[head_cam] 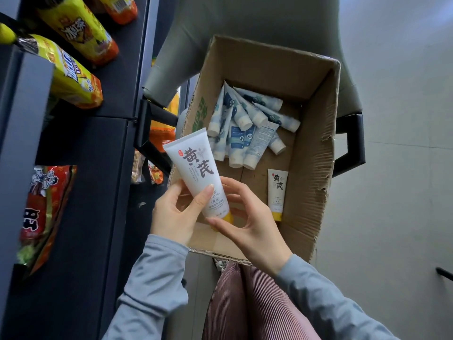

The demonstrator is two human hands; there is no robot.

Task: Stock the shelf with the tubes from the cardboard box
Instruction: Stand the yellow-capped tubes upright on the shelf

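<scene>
- Held tube (196,175): white with dark characters, staying over the near left corner of the cardboard box (316,143), its crimped end tilting up toward the shelf (98,168); its yellow cap is showing only in part
- Left hand (176,212): pinching the tube's left side
- Right hand (252,222): curling around the cap end, its fingers covering most of the cap
- Box: standing open on a grey chair (350,143), its near rim hiding behind the hands
- Matching tube (277,192): lying alone on bare box floor near the right wall
- Blue-and-white tubes (245,128): overlapping in a heap at the far end, count unclear
- Snack packets (73,74): lying on the shelf, several running off the picture's left edge
</scene>
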